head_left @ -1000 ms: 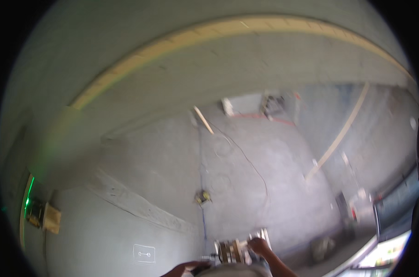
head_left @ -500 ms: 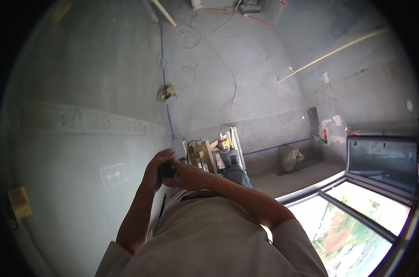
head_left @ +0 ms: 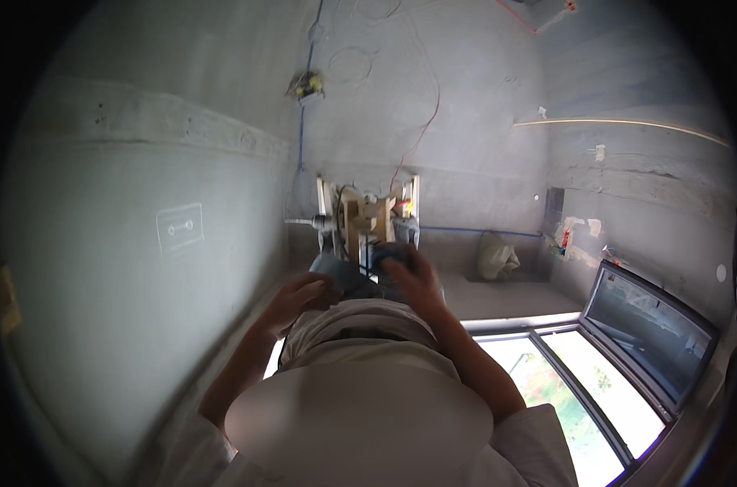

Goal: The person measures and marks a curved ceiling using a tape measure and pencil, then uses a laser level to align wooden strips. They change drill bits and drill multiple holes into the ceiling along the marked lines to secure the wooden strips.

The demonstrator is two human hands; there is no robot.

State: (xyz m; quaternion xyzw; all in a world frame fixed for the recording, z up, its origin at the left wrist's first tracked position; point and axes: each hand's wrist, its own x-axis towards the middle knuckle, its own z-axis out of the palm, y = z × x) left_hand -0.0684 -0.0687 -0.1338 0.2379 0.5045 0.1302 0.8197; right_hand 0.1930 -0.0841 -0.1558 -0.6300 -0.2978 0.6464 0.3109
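Note:
My left hand is curled at my waist, near the grey-blue trousers; what its fingers hold, if anything, is hidden. Farther right, my right hand is closed around or against a dark object, blurred and too unclear to name. Just beyond both hands stands a ladder-like stand with wooden pieces on it. A drill-like tool with a long bit lies at the stand's left side, pointing left.
Concrete walls surround me, with loose wires and a blue line. A yellow-green device is beyond the stand. A pale sack sits right of it. An open window is at lower right.
A second ago my hands were lower in view; half a second ago they met around a dark object. Now they are apart, my right hand further right. The view has shifted, bringing the stand higher.

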